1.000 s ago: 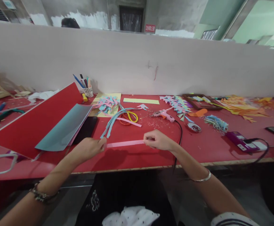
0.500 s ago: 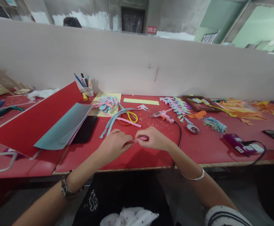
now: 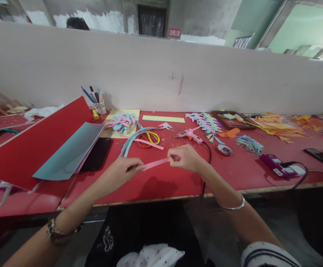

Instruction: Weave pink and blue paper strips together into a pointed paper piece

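Note:
A pink paper strip (image 3: 156, 163) stretches between my two hands above the red table (image 3: 161, 185). My left hand (image 3: 119, 172) pinches its left end, fingers closed. The other end sits in my right hand (image 3: 186, 157), which is curled round it, so part of the strip is hidden in the fist. Just beyond my hands lie blue paper strips (image 3: 128, 146), another pink strip (image 3: 153, 144) and scissors with yellow and orange handles (image 3: 154, 138). A small folded paper piece (image 3: 166, 126) rests behind them. The pink glue gun (image 3: 192, 135) lies past my right hand, its cord trailing toward the table edge.
On the left stand a red sheet (image 3: 45, 141), a blue sheet (image 3: 69, 152) and a black phone-like slab (image 3: 99, 154). Cut paper bits (image 3: 124, 122) and a pen cup (image 3: 99, 107) are behind. A purple power strip (image 3: 278, 166) lies right, before a white partition (image 3: 150, 74).
My hands have moved apart, the left one going left and the right one slightly right. More of the pink strip now shows, pulled straight between them. The view has shifted a little.

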Available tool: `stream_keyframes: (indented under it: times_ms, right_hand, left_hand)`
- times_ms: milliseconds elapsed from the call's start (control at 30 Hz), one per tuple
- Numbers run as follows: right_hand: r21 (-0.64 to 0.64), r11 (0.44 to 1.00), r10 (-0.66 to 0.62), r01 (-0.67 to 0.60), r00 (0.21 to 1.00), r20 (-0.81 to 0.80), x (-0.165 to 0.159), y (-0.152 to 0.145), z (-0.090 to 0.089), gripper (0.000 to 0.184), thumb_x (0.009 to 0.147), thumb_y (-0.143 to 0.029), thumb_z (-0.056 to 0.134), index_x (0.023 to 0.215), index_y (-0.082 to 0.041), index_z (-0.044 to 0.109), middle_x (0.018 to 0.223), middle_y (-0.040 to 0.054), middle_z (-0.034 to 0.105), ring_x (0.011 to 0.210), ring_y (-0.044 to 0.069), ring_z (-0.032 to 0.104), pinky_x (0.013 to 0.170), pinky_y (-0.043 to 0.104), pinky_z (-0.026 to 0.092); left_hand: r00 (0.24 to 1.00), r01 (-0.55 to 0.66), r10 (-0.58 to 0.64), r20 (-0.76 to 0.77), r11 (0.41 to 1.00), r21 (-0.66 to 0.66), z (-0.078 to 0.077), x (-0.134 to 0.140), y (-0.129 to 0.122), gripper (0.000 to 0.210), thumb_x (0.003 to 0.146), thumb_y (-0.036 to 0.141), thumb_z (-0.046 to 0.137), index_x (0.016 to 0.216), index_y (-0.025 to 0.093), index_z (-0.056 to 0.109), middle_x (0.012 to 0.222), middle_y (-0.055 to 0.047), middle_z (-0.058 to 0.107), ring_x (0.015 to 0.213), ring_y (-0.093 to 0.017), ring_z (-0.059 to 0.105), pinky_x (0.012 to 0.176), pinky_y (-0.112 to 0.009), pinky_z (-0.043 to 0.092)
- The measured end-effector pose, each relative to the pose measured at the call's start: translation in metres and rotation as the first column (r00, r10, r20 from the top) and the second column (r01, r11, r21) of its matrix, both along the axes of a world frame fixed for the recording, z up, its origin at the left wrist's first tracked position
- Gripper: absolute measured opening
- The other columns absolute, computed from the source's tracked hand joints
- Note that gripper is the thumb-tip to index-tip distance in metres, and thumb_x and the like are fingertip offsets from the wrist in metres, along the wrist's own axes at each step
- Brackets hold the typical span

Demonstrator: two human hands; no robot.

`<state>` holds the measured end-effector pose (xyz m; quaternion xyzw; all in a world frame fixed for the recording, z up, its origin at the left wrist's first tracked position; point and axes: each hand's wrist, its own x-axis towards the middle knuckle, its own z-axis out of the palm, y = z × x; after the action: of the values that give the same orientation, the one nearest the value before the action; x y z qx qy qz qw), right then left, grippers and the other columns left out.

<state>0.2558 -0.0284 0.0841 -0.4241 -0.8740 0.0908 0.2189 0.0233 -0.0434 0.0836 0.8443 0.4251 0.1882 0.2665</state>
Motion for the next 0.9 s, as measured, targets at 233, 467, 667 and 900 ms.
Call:
stream_keyframes:
  times_ms: [233,467,667,900]
  right_hand:
    - [-0.007,0.980,-0.200,0.201,0.971,-0.127,0.037,0.003,-0.004,0.011,0.064,-0.015,0.042,0.053,-0.018,0.043,0.047,-0.0044,0.044,0.045,0.007,0.037,0.048,0.019,0.027]
    - [0.115,0.986,0.123,-0.125,0.992,0.018,-0.009,-0.019,0.013,0.019,0.082,-0.029,0.047,0.092,-0.016,0.057,0.095,0.0083,0.059,0.089,0.017,0.051,0.077,0.029,0.036]
    - [-0.030,0.988,0.152,-0.149,0.970,0.192,-0.031,-0.023,0.007,0.024,0.087,-0.026,0.041,0.076,-0.015,0.059,0.075,0.0040,0.058,0.068,0.012,0.050,0.063,0.025,0.031]
    - [-0.190,0.956,0.229,-0.223,0.973,0.009,-0.041,-0.023,0.007,0.023,0.085,-0.025,0.044,0.066,-0.015,0.054,0.063,-0.0003,0.054,0.058,0.009,0.043,0.056,0.020,0.027]
  left_hand:
    - [0.998,-0.036,0.035,-0.060,0.999,-0.013,-0.001,-0.018,0.000,0.035,0.080,0.041,0.035,0.065,0.016,0.055,0.056,0.004,0.052,0.052,-0.009,0.043,0.048,-0.017,0.033]
    - [0.972,0.094,-0.068,-0.226,0.990,0.107,0.003,-0.007,-0.002,0.035,0.083,0.034,0.034,0.064,0.017,0.058,0.054,0.002,0.055,0.050,-0.009,0.047,0.049,-0.019,0.029]
    - [0.931,0.161,-0.050,-0.361,0.945,0.284,0.003,0.001,-0.005,0.028,0.085,0.030,0.036,0.078,0.020,0.061,0.069,0.000,0.067,0.060,-0.012,0.058,0.057,-0.022,0.035]
    - [0.917,0.282,0.023,-0.399,0.670,0.686,-0.008,0.009,-0.004,0.027,0.080,0.014,0.035,0.059,0.019,0.051,0.044,0.002,0.054,0.040,-0.012,0.049,0.053,-0.026,0.035]
